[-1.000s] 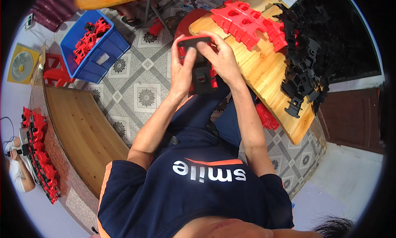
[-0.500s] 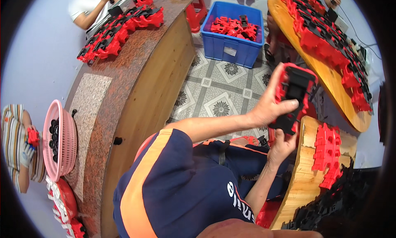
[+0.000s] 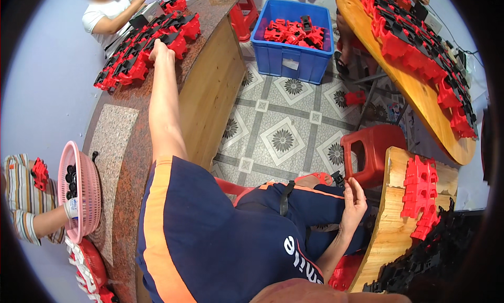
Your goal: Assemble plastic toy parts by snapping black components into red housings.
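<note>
Left hand [image 3: 161, 51] outstretched at red-black parts [image 3: 137, 70]; right hand [image 3: 354, 206] half-curled.

Red-and-black moulded parts [image 3: 134, 59]: plastic, red areas glossy. Speckled reddish-brown desk [image 3: 123, 198]: smooth, stone-like. Blue rectangular bin [image 3: 270, 60]: smooth plastic.

Left hand [image 3: 161, 52]: arm stretched straight, toward the counter's [image 3: 211, 13] far end
Right hand [image 3: 355, 204]: elbow bent, fingers loosely curled
</note>
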{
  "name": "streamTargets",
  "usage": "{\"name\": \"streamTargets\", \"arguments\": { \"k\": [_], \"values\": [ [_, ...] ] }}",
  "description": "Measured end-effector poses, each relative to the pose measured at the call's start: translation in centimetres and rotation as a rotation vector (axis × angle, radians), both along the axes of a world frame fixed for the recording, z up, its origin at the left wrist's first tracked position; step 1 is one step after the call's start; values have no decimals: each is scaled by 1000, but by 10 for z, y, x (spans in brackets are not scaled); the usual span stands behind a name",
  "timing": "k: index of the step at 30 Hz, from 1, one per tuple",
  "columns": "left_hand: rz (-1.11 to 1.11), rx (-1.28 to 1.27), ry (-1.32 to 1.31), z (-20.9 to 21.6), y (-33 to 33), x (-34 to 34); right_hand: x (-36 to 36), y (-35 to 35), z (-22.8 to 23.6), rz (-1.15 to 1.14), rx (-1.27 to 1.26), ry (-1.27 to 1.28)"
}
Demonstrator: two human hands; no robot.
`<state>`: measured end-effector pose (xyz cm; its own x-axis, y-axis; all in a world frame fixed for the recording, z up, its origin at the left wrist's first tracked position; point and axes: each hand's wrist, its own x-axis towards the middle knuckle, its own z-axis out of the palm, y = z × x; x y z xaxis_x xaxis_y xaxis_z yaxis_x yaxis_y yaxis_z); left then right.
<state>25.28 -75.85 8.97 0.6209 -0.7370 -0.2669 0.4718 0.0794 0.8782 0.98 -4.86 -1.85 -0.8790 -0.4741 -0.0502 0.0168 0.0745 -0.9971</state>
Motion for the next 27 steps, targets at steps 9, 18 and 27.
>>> {"name": "streamTargets", "arguments": {
  "k": [9,18,27],
  "values": [
    [-544,-578,-299,-50,129,14,40,16,-43,-198,124,128],
    [-1546,-1661,-530,-50,626,-323,18,132,16,-1307,558,903],
    [-1578,-1798,-1026,-109,716,-426,-128,152,-11,-998,106,521]
  ]
}}
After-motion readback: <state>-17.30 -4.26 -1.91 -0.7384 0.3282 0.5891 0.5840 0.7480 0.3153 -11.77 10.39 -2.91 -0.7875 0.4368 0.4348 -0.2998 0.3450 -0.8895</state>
